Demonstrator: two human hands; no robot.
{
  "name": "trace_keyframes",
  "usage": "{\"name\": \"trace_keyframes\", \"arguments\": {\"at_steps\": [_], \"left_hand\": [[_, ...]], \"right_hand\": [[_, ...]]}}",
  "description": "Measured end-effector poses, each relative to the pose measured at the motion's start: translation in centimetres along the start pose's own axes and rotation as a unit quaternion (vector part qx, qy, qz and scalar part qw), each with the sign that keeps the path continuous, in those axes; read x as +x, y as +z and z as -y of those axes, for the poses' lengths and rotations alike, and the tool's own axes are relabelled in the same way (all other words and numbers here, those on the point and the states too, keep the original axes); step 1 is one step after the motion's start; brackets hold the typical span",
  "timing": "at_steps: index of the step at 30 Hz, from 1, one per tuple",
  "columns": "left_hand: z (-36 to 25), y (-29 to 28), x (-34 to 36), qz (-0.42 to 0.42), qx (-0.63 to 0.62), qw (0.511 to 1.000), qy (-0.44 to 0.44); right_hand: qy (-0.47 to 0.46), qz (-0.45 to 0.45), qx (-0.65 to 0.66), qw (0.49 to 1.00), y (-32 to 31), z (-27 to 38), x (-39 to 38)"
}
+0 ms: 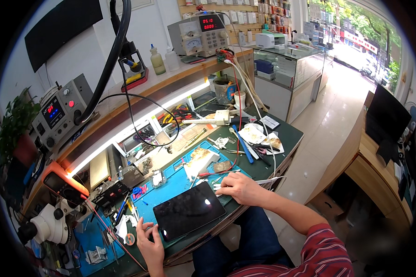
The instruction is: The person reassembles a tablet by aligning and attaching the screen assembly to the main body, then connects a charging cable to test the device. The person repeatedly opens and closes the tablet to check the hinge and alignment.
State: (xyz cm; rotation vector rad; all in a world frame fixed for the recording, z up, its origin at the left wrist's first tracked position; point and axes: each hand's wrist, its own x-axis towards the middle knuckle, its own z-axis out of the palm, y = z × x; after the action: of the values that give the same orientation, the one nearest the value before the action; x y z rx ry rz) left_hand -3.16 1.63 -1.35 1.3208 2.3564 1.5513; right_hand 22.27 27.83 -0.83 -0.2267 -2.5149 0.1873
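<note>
Resting flat on blue mat (180, 182) at table (289, 134) front: dark tablet (188, 211). L hand (150, 244) fingers touch its near-left corner, R hand (238, 187) fingers loosely curled at far-right corner; neither grip closed on it.

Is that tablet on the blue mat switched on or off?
It looks off: the tablet lies flat, screen dark except for a small glare spot. The left hand and right hand rest at its opposite corners.

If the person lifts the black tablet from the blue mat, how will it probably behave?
The tablet looks thin, flat and rigid, so it probably lifts stiffly without bending. Its glossy face reflects light, so it is likely slippery and fragile. The left hand and right hand touch opposite corners, suggesting two-handed support.
</note>
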Motion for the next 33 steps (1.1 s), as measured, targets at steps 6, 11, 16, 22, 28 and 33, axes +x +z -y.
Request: {"name": "trace_keyframes", "arguments": {"at_steps": [6, 11, 16, 22, 28, 33], "left_hand": [[0.23, 0.02, -0.02, -0.002, 0.007, 1.000, 0.005], [-0.34, -0.01, 0.02, -0.004, 0.014, 1.000, 0.000], [0.22, -0.03, 0.12, 0.002, 0.014, 1.000, 0.016], [-0.10, -0.26, 0.19, 0.013, -0.001, 1.000, 0.012], [-0.25, -0.36, 0.24, 0.022, -0.008, 1.000, 0.003], [-0.26, -0.43, 0.24, 0.026, -0.007, 1.000, 0.009]], "right_hand": [[0.004, -0.008, 0.003, 1.000, -0.14, 0.13, -0.25], [0.000, -0.024, 0.007, 1.000, 0.07, 0.12, -0.22], [-0.006, -0.028, 0.009, 1.000, 0.27, 0.15, -0.16], [-0.011, -0.023, 0.006, 1.000, 0.36, 0.25, -0.05], [-0.012, -0.023, 0.002, 1.000, 0.36, 0.28, 0.04], [-0.012, -0.024, 0.002, 1.000, 0.42, 0.28, 0.04]]}}
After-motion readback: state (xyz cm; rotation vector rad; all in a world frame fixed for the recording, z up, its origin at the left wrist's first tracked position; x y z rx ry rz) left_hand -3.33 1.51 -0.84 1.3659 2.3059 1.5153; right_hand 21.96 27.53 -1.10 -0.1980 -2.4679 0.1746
